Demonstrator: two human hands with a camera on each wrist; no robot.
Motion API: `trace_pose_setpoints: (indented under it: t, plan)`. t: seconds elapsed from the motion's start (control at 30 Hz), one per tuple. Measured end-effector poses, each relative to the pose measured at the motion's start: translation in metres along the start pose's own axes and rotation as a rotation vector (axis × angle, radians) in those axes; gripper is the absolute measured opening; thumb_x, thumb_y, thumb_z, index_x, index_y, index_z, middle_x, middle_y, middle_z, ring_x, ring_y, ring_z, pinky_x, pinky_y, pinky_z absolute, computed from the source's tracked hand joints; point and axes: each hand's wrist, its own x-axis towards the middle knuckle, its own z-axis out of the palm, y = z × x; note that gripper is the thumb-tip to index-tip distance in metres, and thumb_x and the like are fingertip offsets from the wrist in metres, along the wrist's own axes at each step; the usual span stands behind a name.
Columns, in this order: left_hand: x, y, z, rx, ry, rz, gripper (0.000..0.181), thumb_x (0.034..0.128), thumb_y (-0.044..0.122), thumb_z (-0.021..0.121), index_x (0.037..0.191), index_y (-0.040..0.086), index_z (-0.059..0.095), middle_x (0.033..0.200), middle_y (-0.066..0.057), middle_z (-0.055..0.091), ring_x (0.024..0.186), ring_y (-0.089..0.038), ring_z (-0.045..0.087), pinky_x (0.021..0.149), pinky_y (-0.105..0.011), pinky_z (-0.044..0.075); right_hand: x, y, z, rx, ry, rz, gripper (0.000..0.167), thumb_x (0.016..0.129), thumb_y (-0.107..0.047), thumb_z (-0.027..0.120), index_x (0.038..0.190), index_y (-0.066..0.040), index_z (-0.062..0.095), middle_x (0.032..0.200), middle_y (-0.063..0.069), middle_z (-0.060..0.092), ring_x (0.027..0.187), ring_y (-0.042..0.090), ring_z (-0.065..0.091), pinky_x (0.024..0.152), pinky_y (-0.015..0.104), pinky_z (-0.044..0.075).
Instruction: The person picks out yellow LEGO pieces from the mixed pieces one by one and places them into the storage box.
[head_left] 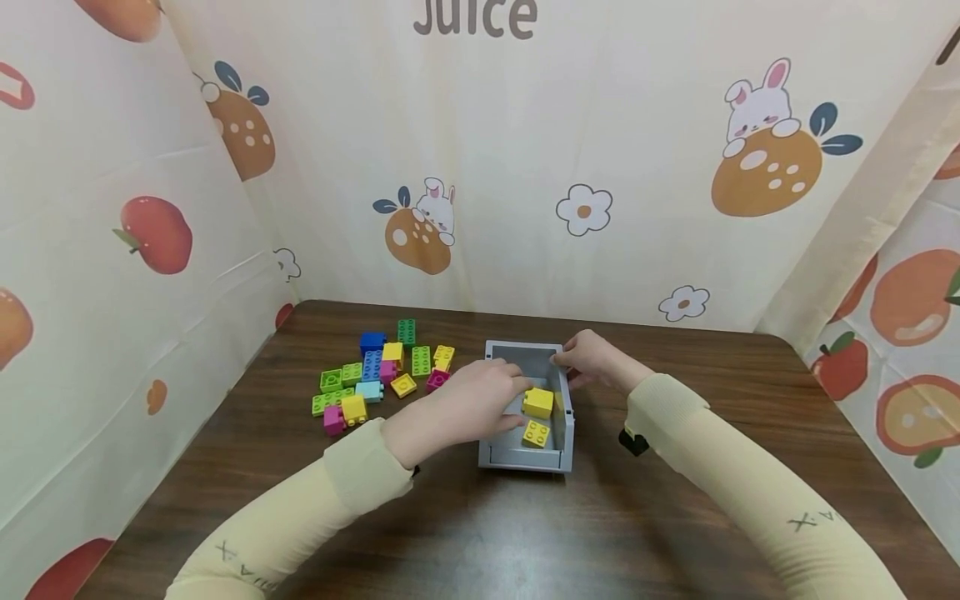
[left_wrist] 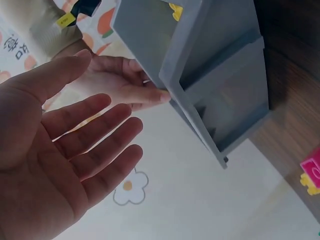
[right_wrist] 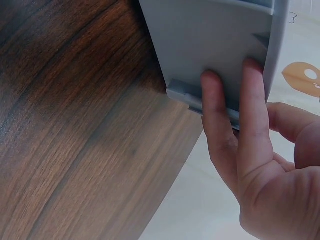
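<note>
A grey plastic box (head_left: 525, 459) stands on the table with two yellow toy bricks inside, a larger one (head_left: 538, 403) and a smaller studded one (head_left: 536, 434). My right hand (head_left: 596, 360) pinches the box's right wall near its back corner. In the right wrist view, two fingers (right_wrist: 256, 115) lie flat against the outer face of that wall. Over the box's left side is my left hand (head_left: 480, 402), holding nothing. Its fingers (left_wrist: 112, 167) are spread and nearly straight in the left wrist view, apart from the box.
Left of the box lies a loose group of toy bricks, among them a blue brick (head_left: 372, 342), a dark green brick (head_left: 407, 332), a light blue brick (head_left: 369, 392) and a magenta brick (head_left: 334, 421). A printed curtain (head_left: 510, 267) hangs behind the wooden table (head_left: 480, 542).
</note>
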Motion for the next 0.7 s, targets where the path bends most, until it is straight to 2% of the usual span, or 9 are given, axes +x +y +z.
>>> trace_pose_setpoints:
  t: [0.2,0.57,0.7]
  plan:
    - [-0.011,-0.005,0.001,0.014,0.028,-0.027,0.049,0.083,0.043,0.069,0.123,0.016,0.063,0.116,-0.002,0.065,0.106,-0.017,0.059,0.091,-0.032,0.05,-0.001,0.0,0.0,-0.002,-0.003,0.002,0.03,0.094,-0.014,0.056,0.113,0.009,0.061,0.096,0.017,0.061,0.073,0.019,0.063,0.067,0.031,0.058]
    - [-0.034,-0.024,0.013,-0.022,0.188,-0.064,0.048,0.0835,0.041,0.07,0.124,0.015,0.062,0.118,-0.002,0.064,0.107,-0.017,0.059,0.091,-0.032,0.051,-0.003,-0.001,-0.002,-0.002,-0.017,-0.012,0.029,0.094,-0.013,0.056,0.113,0.009,0.061,0.098,0.019,0.062,0.072,0.018,0.062,0.068,0.032,0.058]
    - [-0.045,-0.033,0.014,-0.054,0.219,-0.119,0.051,0.0816,0.039,0.072,0.125,0.015,0.061,0.12,-0.002,0.064,0.11,-0.017,0.059,0.092,-0.034,0.05,-0.002,0.0,-0.001,-0.004,-0.017,-0.015,0.029,0.094,-0.014,0.056,0.112,0.009,0.061,0.097,0.019,0.063,0.072,0.018,0.061,0.07,0.033,0.058]
